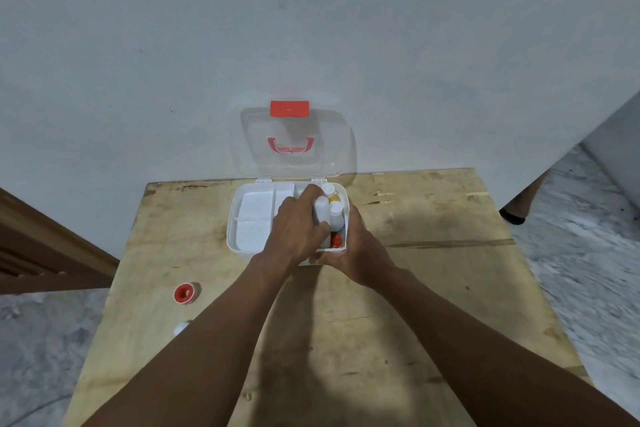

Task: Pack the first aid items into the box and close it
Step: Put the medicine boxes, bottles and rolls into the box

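Plywood table (433,288), mid-frame: left hand (294,232) clamps a white bottle (320,210) into the box (235,229); right hand (360,253) seemingly steadies its corner. Next, fetch lower-left tape roll (186,293).

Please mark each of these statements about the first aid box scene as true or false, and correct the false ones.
1. The lid of the box stands open. True.
2. The left hand holds a white bottle over the right side of the box. True.
3. The roll with the red core is already in the box. False: it lies on the table, left of the box.
4. The right hand rests flat on the table, away from the box. False: it is at the box's near right corner.
5. The left compartments hold bottles. False: they look empty.
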